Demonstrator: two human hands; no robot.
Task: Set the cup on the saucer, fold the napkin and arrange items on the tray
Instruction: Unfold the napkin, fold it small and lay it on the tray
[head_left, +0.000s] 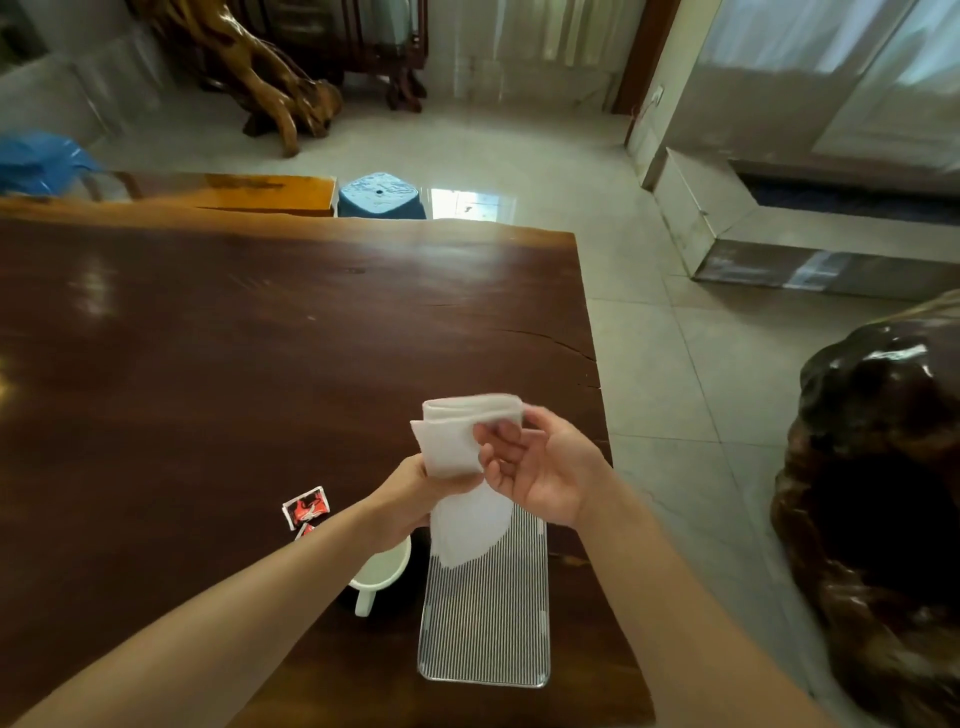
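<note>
Both hands raised above the near right part of the dark wooden table (260, 338), sharing one white napkin (457, 441). Left hand (415, 493) closed around the napkin's lower middle, fingers hidden behind the paper, a loose tail hanging down over the far end of the tray (488, 623). Right hand (540, 467) palm toward the camera, fingertips (498, 431) pinched narrowly on the napkin's upper folded part. Top edge of the napkin rolled over into a soft fold, slightly blurred.

Below the hands, a clear ribbed rectangular tray lying flat near the table's right edge, long side running away from the camera, nothing on it that can be made out. Just left of the tray, a white cup (382, 571) with its handle pointing toward the camera, largely covered by the left forearm; something dark beneath it, too hidden to name. Farther left, two small red and white sachets (305, 509) on the bare wood, the nearer one mostly hidden by the forearm.

Beyond the table's far edge, a blue stool (382, 195) on pale floor tiles and a carved wooden root sculpture (249, 67). Off the right edge, a dark glossy wooden seat (878, 493).
</note>
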